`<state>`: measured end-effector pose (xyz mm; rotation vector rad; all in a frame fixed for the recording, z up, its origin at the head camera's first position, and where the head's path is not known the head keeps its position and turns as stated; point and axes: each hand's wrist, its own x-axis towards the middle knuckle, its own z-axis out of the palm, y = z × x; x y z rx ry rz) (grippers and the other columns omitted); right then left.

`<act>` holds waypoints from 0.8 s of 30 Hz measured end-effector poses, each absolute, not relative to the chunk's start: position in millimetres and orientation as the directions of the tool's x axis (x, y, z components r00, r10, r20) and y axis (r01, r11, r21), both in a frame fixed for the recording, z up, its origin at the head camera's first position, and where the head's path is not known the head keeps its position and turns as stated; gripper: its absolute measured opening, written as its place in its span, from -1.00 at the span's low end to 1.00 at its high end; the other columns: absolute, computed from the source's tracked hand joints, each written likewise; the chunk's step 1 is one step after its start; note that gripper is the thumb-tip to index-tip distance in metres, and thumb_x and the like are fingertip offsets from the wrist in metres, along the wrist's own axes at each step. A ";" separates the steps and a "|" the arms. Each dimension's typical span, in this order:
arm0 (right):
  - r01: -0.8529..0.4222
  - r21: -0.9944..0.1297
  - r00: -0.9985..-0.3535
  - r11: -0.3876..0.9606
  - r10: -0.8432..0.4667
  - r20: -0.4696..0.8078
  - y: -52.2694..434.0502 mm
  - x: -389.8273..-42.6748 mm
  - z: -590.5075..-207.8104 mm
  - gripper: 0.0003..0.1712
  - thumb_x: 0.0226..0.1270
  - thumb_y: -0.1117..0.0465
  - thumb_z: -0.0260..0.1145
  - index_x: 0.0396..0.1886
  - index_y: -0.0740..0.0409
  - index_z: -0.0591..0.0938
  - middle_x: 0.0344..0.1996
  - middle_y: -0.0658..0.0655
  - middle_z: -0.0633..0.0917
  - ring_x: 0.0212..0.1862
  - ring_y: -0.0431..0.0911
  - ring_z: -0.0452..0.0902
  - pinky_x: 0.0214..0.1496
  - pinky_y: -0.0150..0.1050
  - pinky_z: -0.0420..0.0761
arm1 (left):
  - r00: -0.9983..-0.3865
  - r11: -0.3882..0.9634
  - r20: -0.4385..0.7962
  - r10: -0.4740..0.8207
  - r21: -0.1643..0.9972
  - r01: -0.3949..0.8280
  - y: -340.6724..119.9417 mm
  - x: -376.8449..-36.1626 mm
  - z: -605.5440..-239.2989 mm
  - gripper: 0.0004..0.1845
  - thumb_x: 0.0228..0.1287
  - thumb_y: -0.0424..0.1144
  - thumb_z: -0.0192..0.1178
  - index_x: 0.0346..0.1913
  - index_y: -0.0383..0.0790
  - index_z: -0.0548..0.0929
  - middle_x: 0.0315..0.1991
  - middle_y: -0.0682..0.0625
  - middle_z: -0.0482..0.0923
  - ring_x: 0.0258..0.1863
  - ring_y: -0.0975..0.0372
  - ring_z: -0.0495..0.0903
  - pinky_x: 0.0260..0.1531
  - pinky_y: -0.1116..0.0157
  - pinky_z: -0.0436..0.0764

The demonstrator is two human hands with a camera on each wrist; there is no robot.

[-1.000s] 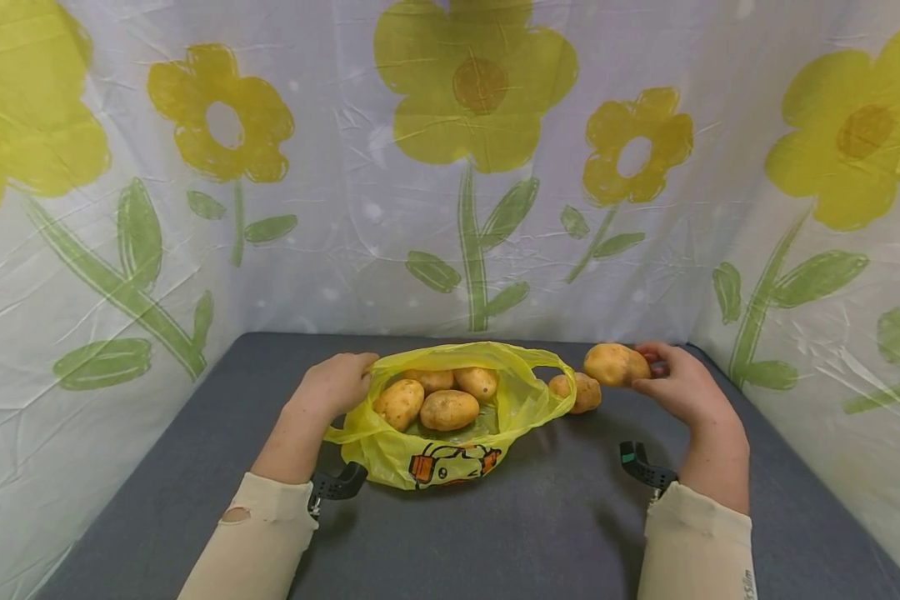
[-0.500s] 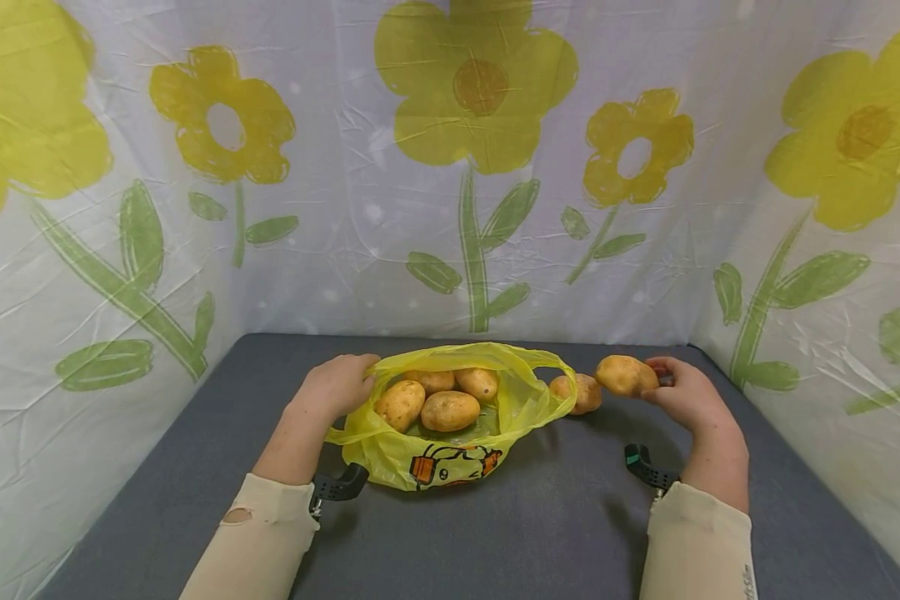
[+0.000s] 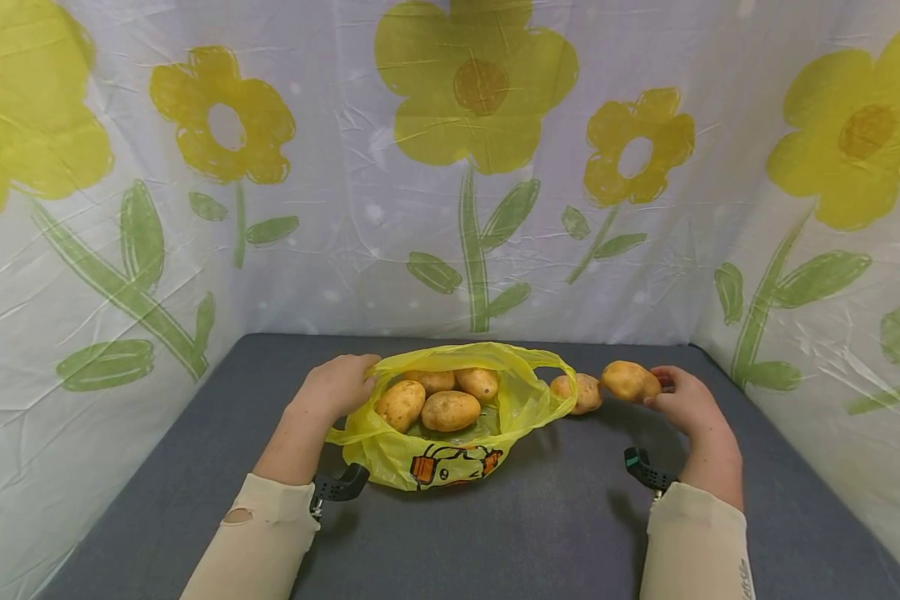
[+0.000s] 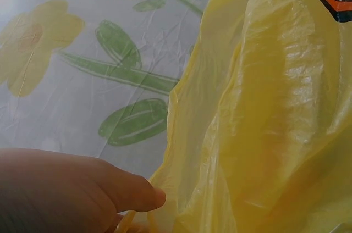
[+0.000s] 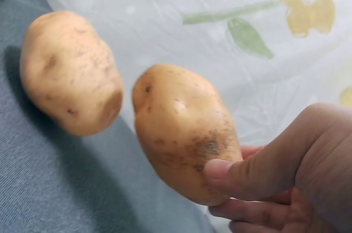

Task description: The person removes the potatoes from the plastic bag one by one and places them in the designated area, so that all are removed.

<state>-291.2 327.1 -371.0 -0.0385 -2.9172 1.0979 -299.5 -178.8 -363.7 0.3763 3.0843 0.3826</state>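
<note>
A yellow plastic bag (image 3: 427, 462) stands with its mouth spread, and several potatoes (image 3: 451, 411) lie inside it. My left hand (image 3: 335, 387) pinches the bag's left edge; in the left wrist view the thumb presses the thin plastic (image 4: 264, 106). My right hand (image 3: 686, 402) holds one potato (image 3: 630, 382) above the table, thumb on one side and fingers behind. That same held potato (image 5: 184, 134) shows a dark rough patch near the thumb in the right wrist view. Another potato (image 3: 581, 393) rests on the table right of the bag, partly behind its handle loop.
The dark grey table (image 3: 540, 533) reaches back to a white cloth backdrop (image 3: 330, 292) printed with yellow flowers. Similar cloth walls stand at the left and right. A black wrist mount (image 3: 341, 483) sits at the left cuff, another mount (image 3: 647, 471) at the right.
My right hand has lowered and shifted slightly to the right with the potato, then settled lower beside the loose one. The left hand and the bag stay almost where they were.
</note>
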 end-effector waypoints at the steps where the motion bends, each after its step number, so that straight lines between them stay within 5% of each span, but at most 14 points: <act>1: 0.018 -0.660 -0.999 0.751 0.039 0.017 327.7 -291.7 -372.0 -0.26 0.38 0.31 0.28 0.44 0.55 0.26 0.32 0.61 0.37 0.29 0.45 0.36 0.21 0.29 0.46 | -0.971 0.942 0.016 0.238 0.241 0.235 -178.8 -299.4 -363.6 -0.48 0.60 -0.23 0.07 0.50 -0.31 0.40 0.35 -0.28 0.49 0.27 -0.15 0.51 0.00 -0.05 0.58; 15: 0.035 -0.634 -0.996 0.772 0.079 0.040 335.4 -301.3 -389.0 -0.29 0.32 0.37 0.25 0.38 0.63 0.27 0.29 0.64 0.38 0.28 0.47 0.35 0.29 0.31 0.38 | -0.973 0.943 -0.001 0.232 0.247 0.225 -177.9 -298.5 -361.0 -0.48 0.59 -0.23 0.07 0.51 -0.30 0.39 0.34 -0.28 0.50 0.11 -0.06 0.60 -0.22 0.07 0.54; 24: 0.060 -0.631 -0.995 0.774 0.096 0.023 335.4 -304.8 -394.3 -0.30 0.30 0.40 0.24 0.38 0.61 0.27 0.29 0.64 0.37 0.30 0.48 0.29 0.34 0.32 0.30 | -0.974 0.943 -0.004 0.228 0.251 0.220 -176.4 -296.8 -359.5 -0.48 0.60 -0.22 0.06 0.51 -0.29 0.39 0.36 -0.27 0.48 0.19 -0.09 0.57 -0.19 0.07 0.54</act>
